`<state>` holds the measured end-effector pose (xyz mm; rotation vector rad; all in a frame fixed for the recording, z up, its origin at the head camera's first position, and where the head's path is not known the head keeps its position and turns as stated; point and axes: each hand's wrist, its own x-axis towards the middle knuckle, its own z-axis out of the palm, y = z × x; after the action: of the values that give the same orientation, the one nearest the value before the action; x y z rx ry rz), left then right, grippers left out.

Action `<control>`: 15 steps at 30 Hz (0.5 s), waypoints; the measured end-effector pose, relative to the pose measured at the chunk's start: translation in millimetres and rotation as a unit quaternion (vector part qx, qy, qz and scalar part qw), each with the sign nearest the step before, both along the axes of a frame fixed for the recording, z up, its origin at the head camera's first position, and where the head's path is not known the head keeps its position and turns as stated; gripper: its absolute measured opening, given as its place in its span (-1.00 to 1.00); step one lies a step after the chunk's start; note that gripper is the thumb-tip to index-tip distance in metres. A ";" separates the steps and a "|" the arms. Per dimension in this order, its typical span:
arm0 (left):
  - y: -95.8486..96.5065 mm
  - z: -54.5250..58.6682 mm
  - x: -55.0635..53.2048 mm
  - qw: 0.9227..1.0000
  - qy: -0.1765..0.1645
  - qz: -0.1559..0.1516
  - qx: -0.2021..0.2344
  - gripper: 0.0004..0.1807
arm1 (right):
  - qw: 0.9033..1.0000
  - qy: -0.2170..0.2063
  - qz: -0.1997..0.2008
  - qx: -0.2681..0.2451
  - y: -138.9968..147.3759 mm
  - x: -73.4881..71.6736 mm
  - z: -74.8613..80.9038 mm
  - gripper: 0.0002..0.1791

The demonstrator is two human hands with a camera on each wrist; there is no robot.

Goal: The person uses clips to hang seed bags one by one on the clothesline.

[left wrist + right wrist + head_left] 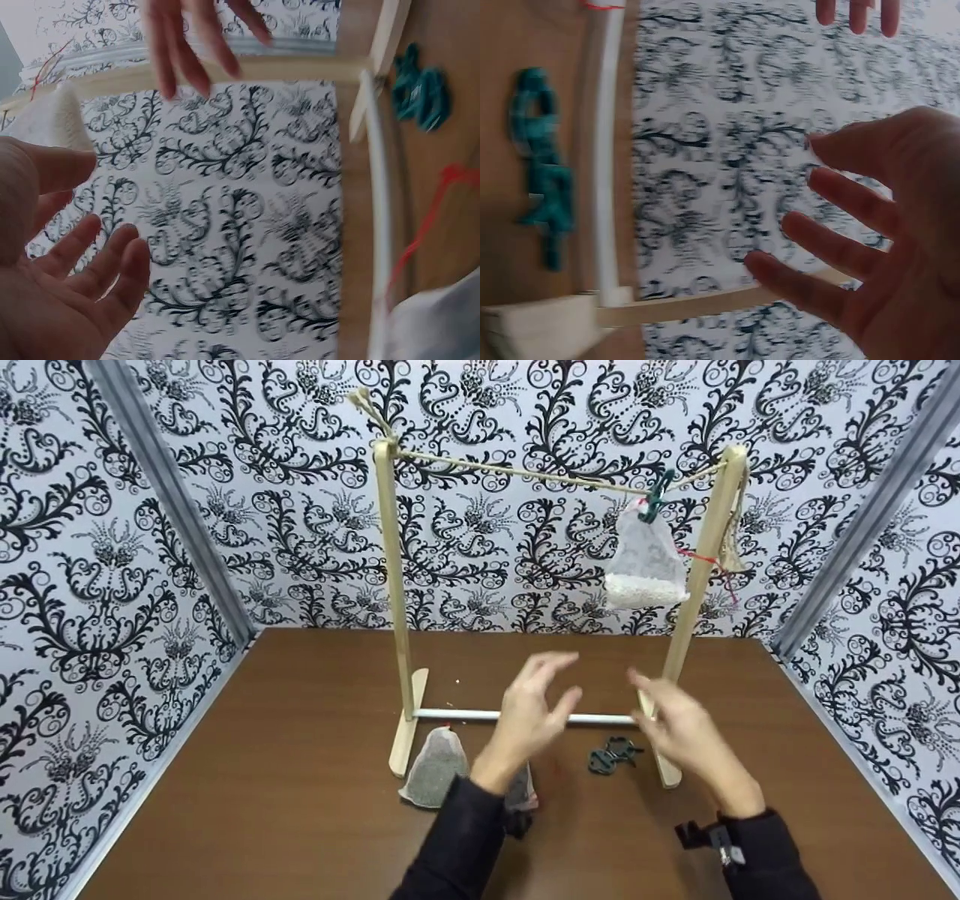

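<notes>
My left hand (529,709) is raised over the white crossbar (604,718), fingers spread and holding nothing. My right hand (686,731) is also free, its loosely bent fingers in front of the right wooden post (701,574). Above both hands, a white mesh drawstring bag (646,559) with white grains at its bottom hangs from a rope (517,472), fastened by a dark green clip (657,496). More green clips (613,756) lie on the table between the hands. A grey mesh bag (435,769) lies left of my left forearm, which partly hides another bag (522,791).
The left wooden post (395,585) carries the rope's other end, and both posts stand on wooden feet (405,746) on the brown table (262,780). Patterned walls (300,510) close in the back and both sides. A red string (697,556) trails from the hanging bag.
</notes>
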<state>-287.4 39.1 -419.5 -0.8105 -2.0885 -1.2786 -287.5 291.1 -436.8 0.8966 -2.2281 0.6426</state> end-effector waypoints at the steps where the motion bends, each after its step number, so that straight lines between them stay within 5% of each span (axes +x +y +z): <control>1: 1.4 -7.0 3.1 1.000 -0.010 -0.001 -0.004 -0.48 | 1.000 -0.016 0.003 0.018 -0.4 0.3 -8.6 -0.27; 6: 8.5 -34.6 16.1 0.998 -0.047 0.015 -0.033 -0.42 | 0.996 -0.058 0.021 0.068 -5.6 -1.9 -39.9 -0.37; 9: 11.2 -47.5 20.6 0.994 -0.026 0.057 -0.090 -0.41 | 0.993 -0.067 0.017 0.096 -8.5 -4.0 -49.3 -0.44; 13: 14.1 -61.6 26.2 0.968 0.027 0.112 -0.222 -0.38 | 0.985 -0.103 -0.008 0.139 -8.8 -4.1 -57.0 -0.41; 15: 15.9 -66.1 28.7 0.954 0.028 0.110 -0.276 -0.33 | 0.979 -0.129 -0.021 0.156 -9.0 -3.1 -58.8 -0.37</control>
<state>-258.7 55.0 -485.6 -0.7944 -2.4428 -0.5448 -290.6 282.2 -495.5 0.9602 -2.6244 0.4132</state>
